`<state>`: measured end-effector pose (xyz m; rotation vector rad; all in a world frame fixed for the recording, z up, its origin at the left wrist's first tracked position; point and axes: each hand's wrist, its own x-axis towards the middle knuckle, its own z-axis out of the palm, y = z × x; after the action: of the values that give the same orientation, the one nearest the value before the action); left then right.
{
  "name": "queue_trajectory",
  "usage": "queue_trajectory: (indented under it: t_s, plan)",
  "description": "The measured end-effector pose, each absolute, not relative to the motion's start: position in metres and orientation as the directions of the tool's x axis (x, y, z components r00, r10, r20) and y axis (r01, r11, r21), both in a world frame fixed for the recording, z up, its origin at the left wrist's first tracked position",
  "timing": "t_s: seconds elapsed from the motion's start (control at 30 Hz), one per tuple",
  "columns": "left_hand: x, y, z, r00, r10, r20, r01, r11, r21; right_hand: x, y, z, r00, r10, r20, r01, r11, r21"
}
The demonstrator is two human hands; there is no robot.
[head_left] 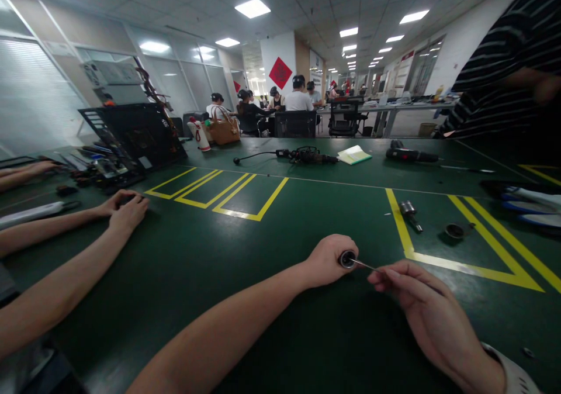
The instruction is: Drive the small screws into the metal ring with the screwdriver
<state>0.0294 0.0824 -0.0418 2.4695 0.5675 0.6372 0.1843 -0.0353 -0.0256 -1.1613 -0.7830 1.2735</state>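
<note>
My left hand [331,259] is wrapped round a dark cylindrical part [347,259], whose round metal-rimmed open end faces me. Most of that part is hidden inside the fist. Between the thumb and fingertips of my right hand [414,291] is a thin metal rod [364,265], its far end reaching into the part's opening. The rod's tip cannot be seen. To the right, inside a yellow tape outline, lie a silvery metal shaft-like part [410,215] and a dark round cup-shaped part [454,230].
Two hands [125,210] of another person rest on the green table [245,265] at left, near a black computer case [135,131]. A black power tool [412,153], a notepad [354,155] and a cabled tool [307,155] lie farther back. Blue-and-white objects [532,207] sit at right.
</note>
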Motion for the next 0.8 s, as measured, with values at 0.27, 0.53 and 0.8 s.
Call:
queue_trajectory:
  t_s: [0.27, 0.53, 0.8]
  plan:
    - [0.030, 0.081, -0.042, 0.779, 0.544, 0.311, 0.292, -0.755, 0.588, 0.183, -0.040, -0.030, 0.221, 0.972, -0.080, -0.170, -0.043, -0.985]
    - [0.031, 0.082, -0.043, 0.797, 0.518, 0.312, 0.295, -0.784, 0.546, 0.183, -0.038, -0.029, 0.187, 0.979, -0.081, -0.169, -0.049, -0.984]
    - [0.029, 0.081, -0.040, 0.786, 0.539, 0.305, 0.263, -0.737, 0.623, 0.181, -0.039, -0.024, 0.197, 0.966, -0.169, -0.368, -0.087, -0.926]
